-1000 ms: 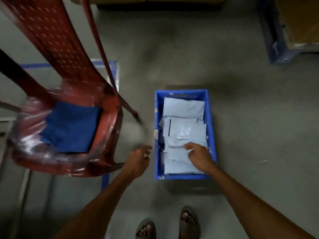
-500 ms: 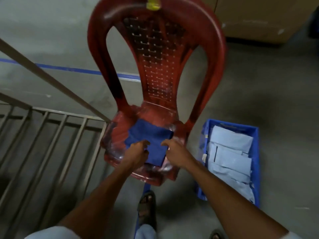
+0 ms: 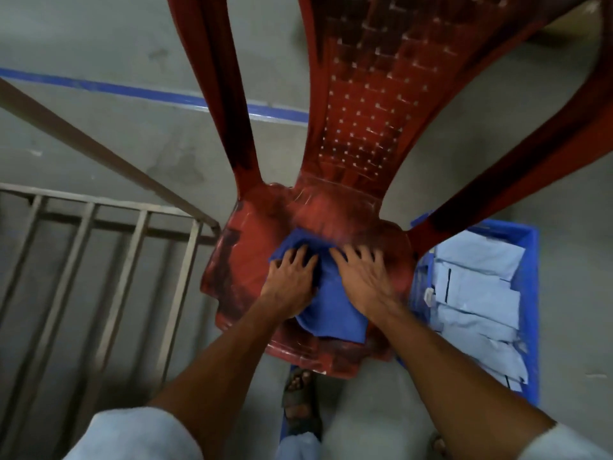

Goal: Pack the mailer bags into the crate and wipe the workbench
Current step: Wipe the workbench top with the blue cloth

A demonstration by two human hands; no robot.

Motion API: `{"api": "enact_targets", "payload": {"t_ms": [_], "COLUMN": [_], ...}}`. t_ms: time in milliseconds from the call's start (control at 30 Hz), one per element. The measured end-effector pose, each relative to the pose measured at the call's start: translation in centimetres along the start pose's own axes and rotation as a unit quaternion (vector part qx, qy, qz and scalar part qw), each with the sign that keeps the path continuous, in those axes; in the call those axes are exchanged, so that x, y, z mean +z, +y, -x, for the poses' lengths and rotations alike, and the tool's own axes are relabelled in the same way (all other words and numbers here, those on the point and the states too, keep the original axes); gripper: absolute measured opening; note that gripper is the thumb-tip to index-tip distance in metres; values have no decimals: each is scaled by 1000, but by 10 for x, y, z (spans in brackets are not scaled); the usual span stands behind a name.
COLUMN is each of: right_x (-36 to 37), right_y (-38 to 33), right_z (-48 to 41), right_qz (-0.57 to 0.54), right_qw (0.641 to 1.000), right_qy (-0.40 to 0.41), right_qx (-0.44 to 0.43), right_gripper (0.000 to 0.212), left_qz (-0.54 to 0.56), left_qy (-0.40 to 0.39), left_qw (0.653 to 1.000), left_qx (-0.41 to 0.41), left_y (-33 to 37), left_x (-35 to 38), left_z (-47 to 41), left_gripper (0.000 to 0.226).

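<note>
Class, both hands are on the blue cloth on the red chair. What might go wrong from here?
The blue cloth, bunched under the left hand and right hand, lies near the red chair's front edge and may slide off. The crate of mailer bags sits close beside the chair; shoving the chair might knock it.

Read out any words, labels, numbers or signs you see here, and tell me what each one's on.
No text can be read.
White tag on the blue crate, left wall: too blurred to read.
Dark marks on the mailer bags: too small and blurred to read.
Red chair and blue cloth: no lettering visible.
</note>
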State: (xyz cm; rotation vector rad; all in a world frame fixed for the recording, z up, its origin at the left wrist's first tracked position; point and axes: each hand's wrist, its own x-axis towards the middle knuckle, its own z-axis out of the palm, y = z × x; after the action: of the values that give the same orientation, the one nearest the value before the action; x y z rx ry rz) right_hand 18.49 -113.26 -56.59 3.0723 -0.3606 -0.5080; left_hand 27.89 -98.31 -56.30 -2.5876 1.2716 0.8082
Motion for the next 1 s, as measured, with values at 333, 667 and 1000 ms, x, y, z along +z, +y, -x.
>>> {"api": "enact_targets", "payload": {"t_ms": [333,667,1000], "right_x": [-174,-396,-482], "right_y": [3,0,-175], "right_z": [85,241,386], "right_qz": [-32,1,-66], "right_qw": [964,893,759], "right_qy": [199,358,431], "right_qx": [-173,-272,-484], "right_gripper": [69,53,42], "left_qz": [104,302,315], "left_qy": [103,321,565], "left_qw": [989,897,747], "left_qx": [-19,9,-153], "left_y": [9,54,69], "left_x": [-125,-275,-275], "left_z": [117,367,679], "left_gripper": [97,17,12]}}
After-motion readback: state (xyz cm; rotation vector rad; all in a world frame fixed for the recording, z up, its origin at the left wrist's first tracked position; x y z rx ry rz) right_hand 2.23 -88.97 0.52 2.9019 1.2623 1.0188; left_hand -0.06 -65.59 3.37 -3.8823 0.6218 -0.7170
